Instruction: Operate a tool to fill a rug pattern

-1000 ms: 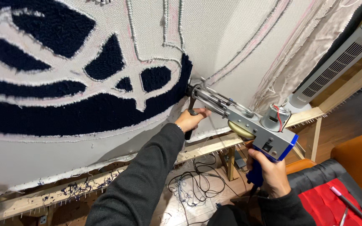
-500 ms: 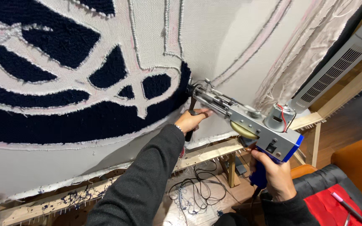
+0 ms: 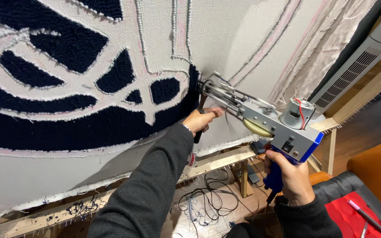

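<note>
The tufting gun point(image 3: 261, 119) is pressing its needle end against the stretched backing cloth point(image 3: 225, 35), at the right edge of the dark navy tufted area point(image 3: 67, 128) and near the lower right portion of the cloth. The gun body is grey metal with a blue pistol handle point(image 3: 275, 176), a small motor point(image 3: 294, 115) with red wiring on top, and a yellowish wheel on its underside. The right hand point(image 3: 289, 176) is wrapping its grip closed around the blue handle. The left hand point(image 3: 201, 121) is closing its grip on the black front handle point(image 3: 198, 132) below the needle. Both arms are wearing dark sleeves. The cloth is hanging on a wooden frame point(image 3: 217, 161), whose lower rail is running beneath the hands. Black cables point(image 3: 208, 200) are lying on the floor below the rail. A white tower fan point(image 3: 358, 61) is standing at the right, with an orange seat point(image 3: 375, 176) beside it.
</note>
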